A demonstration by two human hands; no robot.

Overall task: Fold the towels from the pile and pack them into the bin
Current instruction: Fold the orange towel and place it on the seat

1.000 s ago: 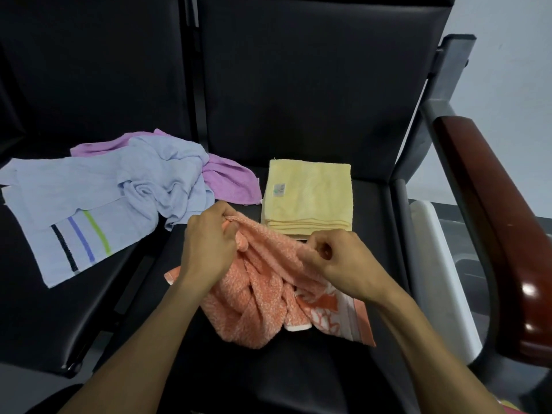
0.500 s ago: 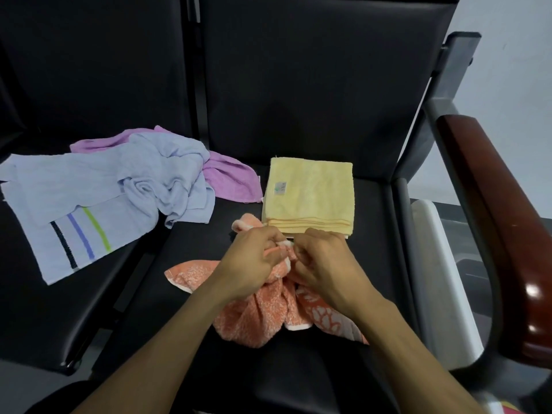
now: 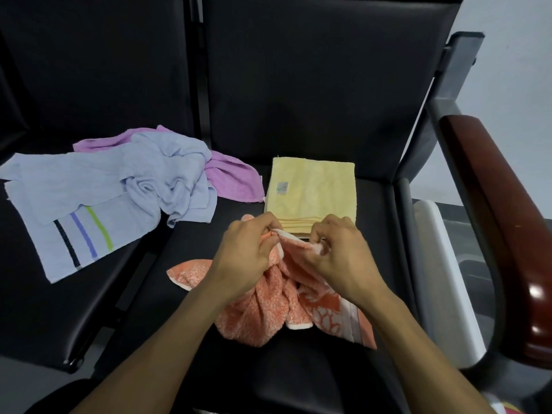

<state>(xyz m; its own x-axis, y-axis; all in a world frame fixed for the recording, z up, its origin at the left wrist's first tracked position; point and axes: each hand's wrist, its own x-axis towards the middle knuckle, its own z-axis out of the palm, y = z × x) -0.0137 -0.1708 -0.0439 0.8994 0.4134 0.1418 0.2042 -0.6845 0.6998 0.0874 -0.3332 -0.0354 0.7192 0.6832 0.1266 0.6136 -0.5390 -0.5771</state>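
Observation:
An orange patterned towel (image 3: 263,312) lies crumpled on the black seat in front of me. My left hand (image 3: 245,255) and my right hand (image 3: 337,258) both pinch its white-edged top hem, close together, just in front of a folded yellow towel (image 3: 313,189). To the left lie a crumpled light blue towel (image 3: 98,198) with black, blue and green stripes and a purple towel (image 3: 230,177) partly under it. The white bin (image 3: 442,270) stands to the right of the seat, mostly hidden by the armrest.
The black seat (image 3: 298,369) has an upright backrest (image 3: 313,85) behind the towels. A dark red wooden armrest (image 3: 507,219) on a grey frame runs along the right. A second black seat (image 3: 35,309) on the left carries the blue towel.
My hands have come together from apart, moved toward the yellow towel, and now pinch the orange towel's hem near each other. The orange towel has bunched up under them.

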